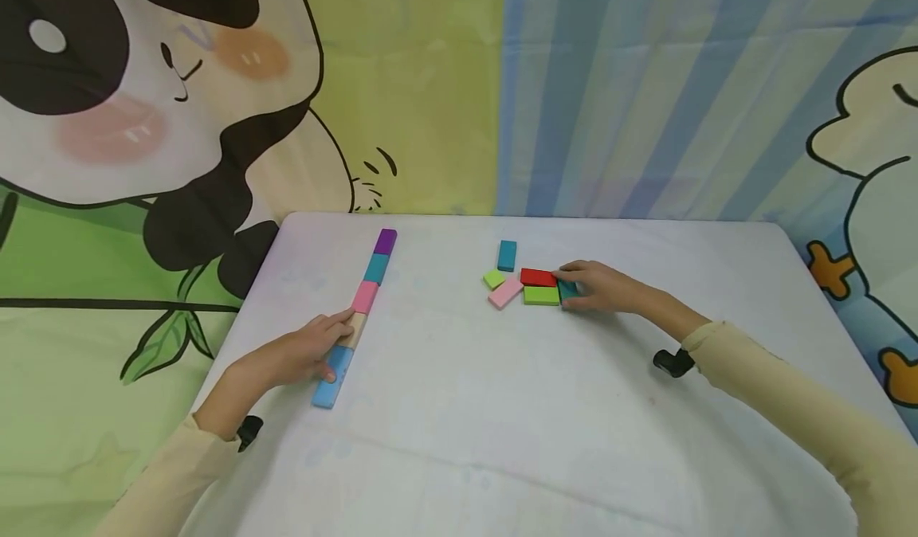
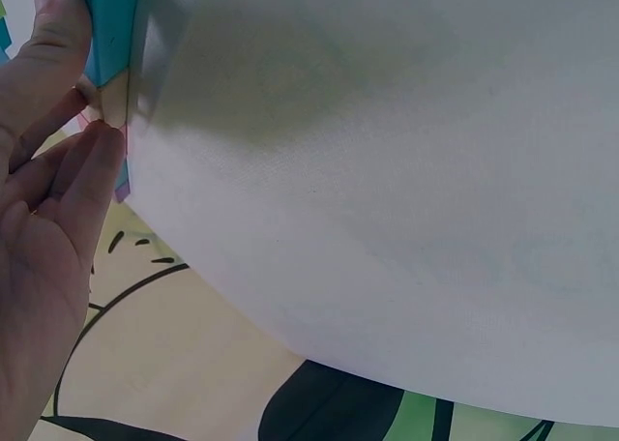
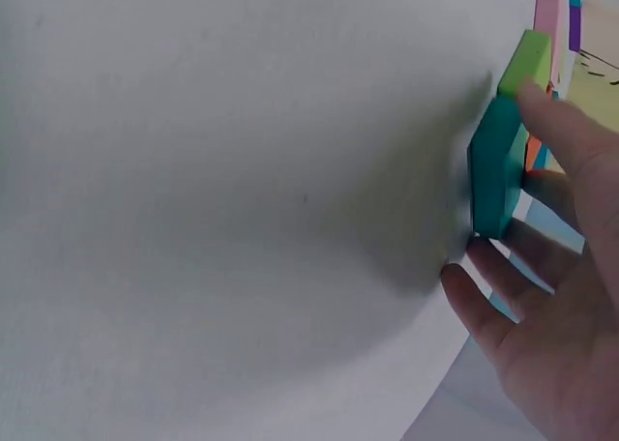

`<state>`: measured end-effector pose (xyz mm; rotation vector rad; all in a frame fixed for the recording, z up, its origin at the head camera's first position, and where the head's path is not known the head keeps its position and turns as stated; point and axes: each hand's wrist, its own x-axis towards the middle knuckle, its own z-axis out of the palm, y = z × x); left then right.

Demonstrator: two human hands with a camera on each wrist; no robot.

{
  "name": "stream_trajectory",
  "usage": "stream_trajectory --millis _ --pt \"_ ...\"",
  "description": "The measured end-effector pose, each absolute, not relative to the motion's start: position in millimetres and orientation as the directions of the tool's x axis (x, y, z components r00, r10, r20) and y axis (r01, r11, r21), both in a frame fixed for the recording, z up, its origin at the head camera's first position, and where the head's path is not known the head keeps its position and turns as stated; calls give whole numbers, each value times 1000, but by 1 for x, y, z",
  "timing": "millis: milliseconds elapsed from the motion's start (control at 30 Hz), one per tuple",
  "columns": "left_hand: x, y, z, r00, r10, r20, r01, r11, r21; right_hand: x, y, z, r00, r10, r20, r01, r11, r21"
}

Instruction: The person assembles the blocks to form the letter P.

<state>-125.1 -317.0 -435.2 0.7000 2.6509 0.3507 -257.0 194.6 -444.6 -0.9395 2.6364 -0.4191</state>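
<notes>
A straight row of coloured blocks slants along the table's left side: purple (image 1: 386, 241), teal (image 1: 376, 268), pink (image 1: 364, 298), beige (image 1: 356, 328) and light blue (image 1: 327, 390). My left hand (image 1: 308, 350) rests over its near part, thumb on the light blue block and fingertips by the beige and pink ones. Right of the middle, my right hand (image 1: 602, 286) holds a teal block (image 3: 491, 175) between thumb and fingers. That block sits against the right ends of a red block (image 1: 538, 277) and a lime green block (image 1: 541, 295), which lie side by side.
Left of the red and green pair lie a loose pink block (image 1: 505, 292), a small lime block (image 1: 493, 280) and another teal block (image 1: 508, 256). A white cloth covers the table (image 1: 459, 425). Behind it hangs a printed cartoon backdrop (image 1: 409, 83).
</notes>
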Motion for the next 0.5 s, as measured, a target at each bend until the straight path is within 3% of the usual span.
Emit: stream_trajectory --millis 267,500 --pt "-126 -317 -435 -808 515 -287 423 846 326 -261 204 -449 -707 -682 -187 -598 718 -356" --pt "-124 -317 -436 -811 506 -293 406 848 341 -260 206 -438 -726 -671 -149 -609 729 -314"
